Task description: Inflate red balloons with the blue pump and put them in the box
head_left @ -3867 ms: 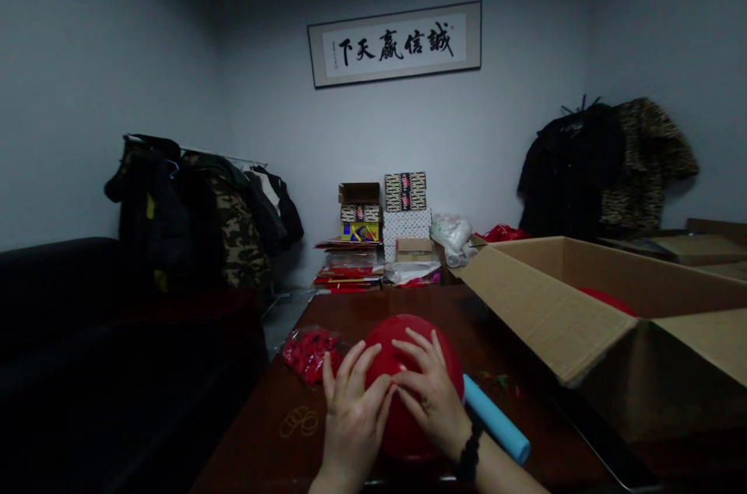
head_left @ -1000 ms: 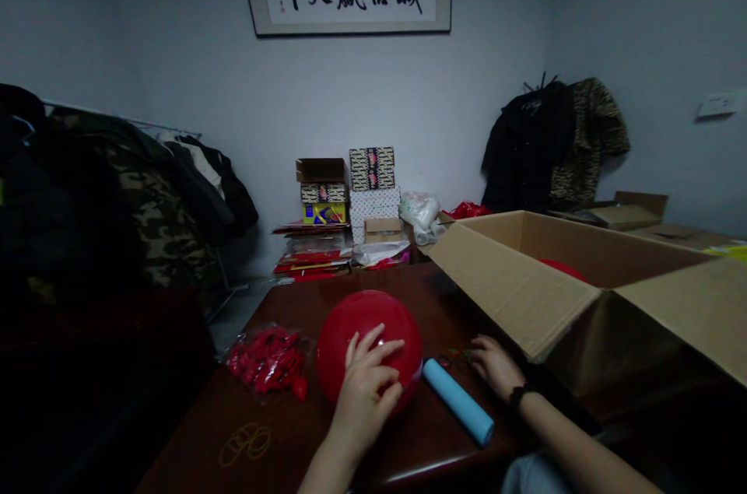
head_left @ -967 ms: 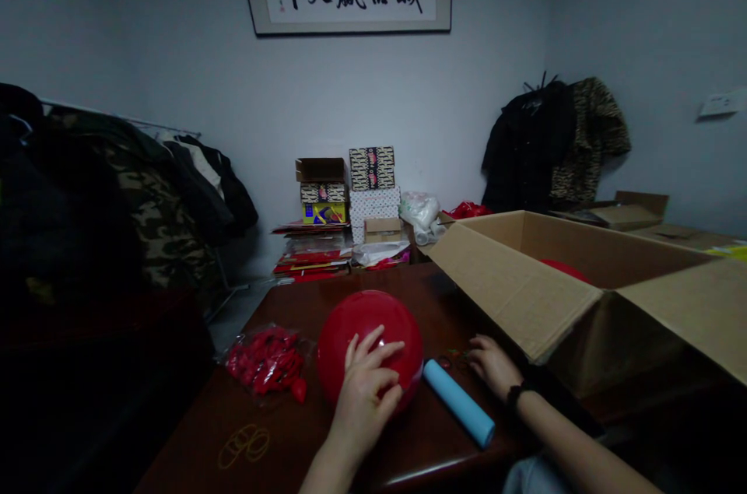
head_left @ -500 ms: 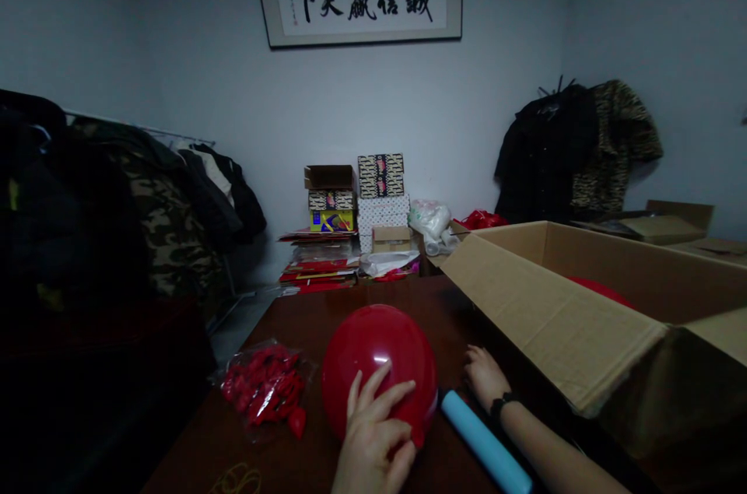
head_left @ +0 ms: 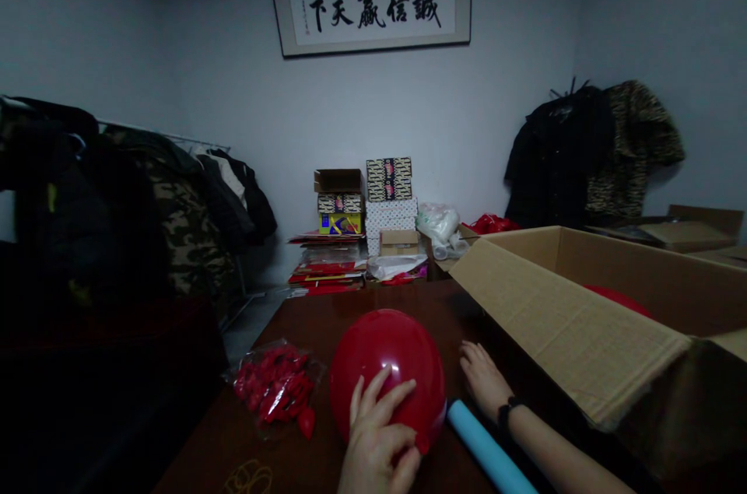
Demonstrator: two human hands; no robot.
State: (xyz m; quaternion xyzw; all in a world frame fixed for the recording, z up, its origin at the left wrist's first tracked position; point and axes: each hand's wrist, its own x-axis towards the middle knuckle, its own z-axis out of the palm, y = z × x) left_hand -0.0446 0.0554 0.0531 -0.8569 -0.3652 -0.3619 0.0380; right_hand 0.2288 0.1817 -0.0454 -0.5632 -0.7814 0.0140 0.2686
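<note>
A round, inflated red balloon (head_left: 390, 342) sits on the dark table in front of me. My left hand (head_left: 379, 432) pinches its neck between thumb and forefinger, while the other fingers spread over the balloon's side. To the balloon's right, my right hand (head_left: 483, 377) lies palm down on the table with its fingers stretched out, holding nothing. Between the balloon and my right forearm lies a light blue tube (head_left: 490, 447), which looks like a balloon hand pump. A clear plastic bag of deflated red balloons (head_left: 277, 385) is left of the inflated one.
A large open cardboard box (head_left: 575, 327) stands at the right, with something red (head_left: 618, 299) inside. Yellowish rubber bands (head_left: 249, 477) lie near the front edge of the table (head_left: 303, 323). Stacked boxes (head_left: 390, 222) stand against the back wall; clothes (head_left: 187, 206) hang at the left.
The view has swung slightly left. My right hand has flattened out, its fingers extending more along the table. My left hand keeps its pinch on the balloon's neck.
</note>
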